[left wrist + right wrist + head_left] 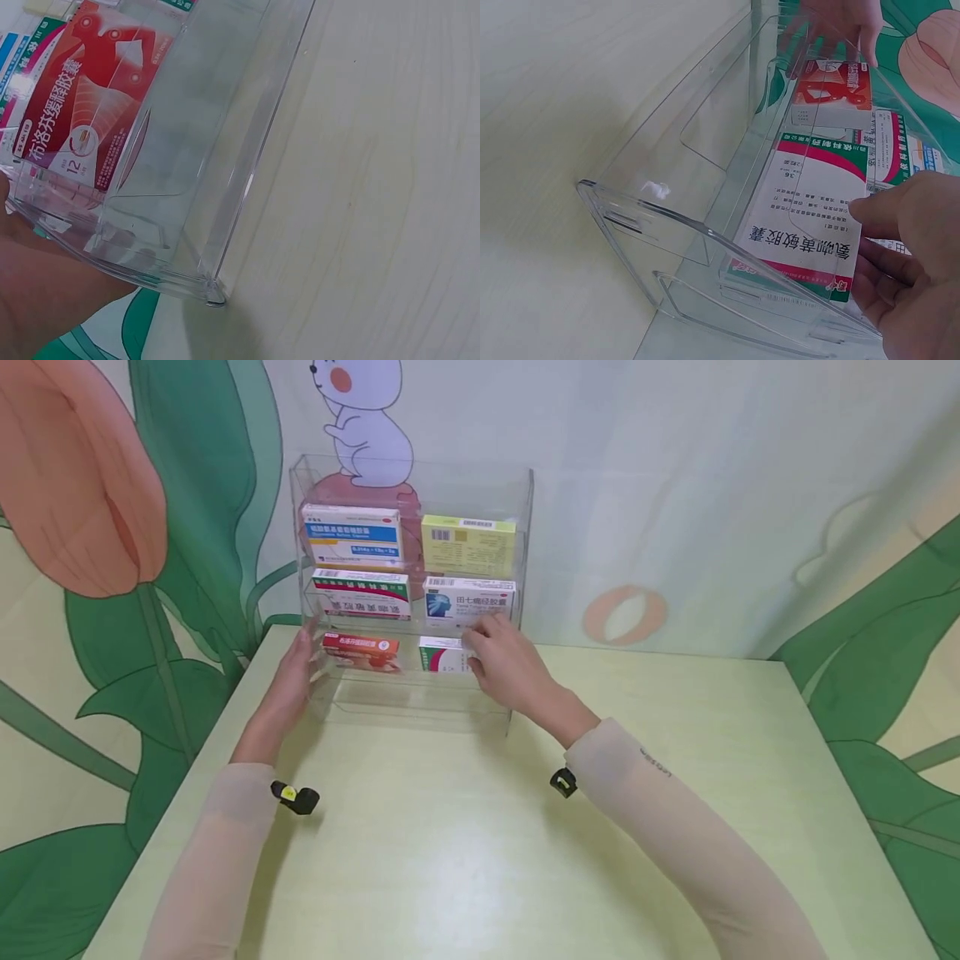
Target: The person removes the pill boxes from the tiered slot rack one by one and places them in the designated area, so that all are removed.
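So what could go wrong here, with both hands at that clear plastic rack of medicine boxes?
The right hand grips the white box with green and red stripes on the third tier; pulled carelessly, it might catch the tier's front lip. The clear acrylic tiered rack looks light, so a tug could slide or tip it, though the left hand rests against its side. The red-and-orange box beside it could be knocked over.

A clear rack [411,485] stands on the pale green wood-grain counter [675,760]. On its bottom tier are a red-and-white box [361,649] and a green-and-white box [441,654], on its top tier a yellow box [468,545].
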The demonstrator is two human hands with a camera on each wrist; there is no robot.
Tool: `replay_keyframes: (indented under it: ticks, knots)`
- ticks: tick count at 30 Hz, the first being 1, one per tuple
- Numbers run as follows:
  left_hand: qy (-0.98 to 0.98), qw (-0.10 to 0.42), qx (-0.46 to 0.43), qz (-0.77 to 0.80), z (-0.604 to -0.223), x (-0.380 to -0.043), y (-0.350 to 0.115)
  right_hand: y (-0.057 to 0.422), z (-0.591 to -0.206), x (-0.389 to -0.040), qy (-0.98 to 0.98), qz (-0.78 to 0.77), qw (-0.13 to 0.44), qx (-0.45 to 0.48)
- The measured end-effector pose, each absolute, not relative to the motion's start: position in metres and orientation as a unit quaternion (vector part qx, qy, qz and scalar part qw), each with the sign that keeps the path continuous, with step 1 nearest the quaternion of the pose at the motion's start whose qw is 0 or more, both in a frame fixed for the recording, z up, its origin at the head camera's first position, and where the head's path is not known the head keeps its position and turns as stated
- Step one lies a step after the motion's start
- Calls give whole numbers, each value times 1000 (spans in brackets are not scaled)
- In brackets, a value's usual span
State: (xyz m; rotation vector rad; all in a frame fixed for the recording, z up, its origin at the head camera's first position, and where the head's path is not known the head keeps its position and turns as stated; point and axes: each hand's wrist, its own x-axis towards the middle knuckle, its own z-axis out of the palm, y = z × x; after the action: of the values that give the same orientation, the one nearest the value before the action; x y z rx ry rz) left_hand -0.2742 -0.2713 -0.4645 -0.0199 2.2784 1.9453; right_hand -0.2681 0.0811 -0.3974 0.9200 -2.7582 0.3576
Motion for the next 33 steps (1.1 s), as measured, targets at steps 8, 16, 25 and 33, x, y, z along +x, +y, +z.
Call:
replay_keyframes:
  ticks: [8, 16, 25, 33]
  knots:
    - [733, 73, -15, 676, -480, -283, -273, 82, -398, -272, -936, 111, 113, 316]
    - [722, 50, -10, 690, -487, -283, -271, 82, -396, -274, -934, 110, 120, 317]
    - [718, 63, -10, 693, -487, -284, -273, 87, -374, -271, -925, 128, 109, 341]
    - [707, 61, -6, 704, -484, -283, -276, 129, -327, -250, -888, 243, 151, 359]
